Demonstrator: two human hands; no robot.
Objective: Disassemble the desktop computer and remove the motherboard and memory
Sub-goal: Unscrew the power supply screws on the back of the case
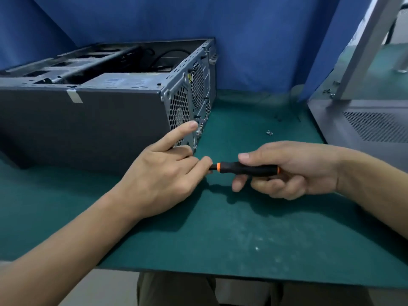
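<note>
- Computer case (88, 120) lies on a green mat (242, 228), open side up.
- Right hand (293, 171) grips a screwdriver (247, 168) by its handle, just right of the case's rear lower corner.
- Left hand (163, 171) pinches the screwdriver's shaft at that corner, index finger straight against the case.

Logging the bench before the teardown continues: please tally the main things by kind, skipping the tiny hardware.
Computer case: 1
Screwdriver: 1
Grey perforated panel: 1
Hands: 2, left hand and right hand
Total: 5
</note>
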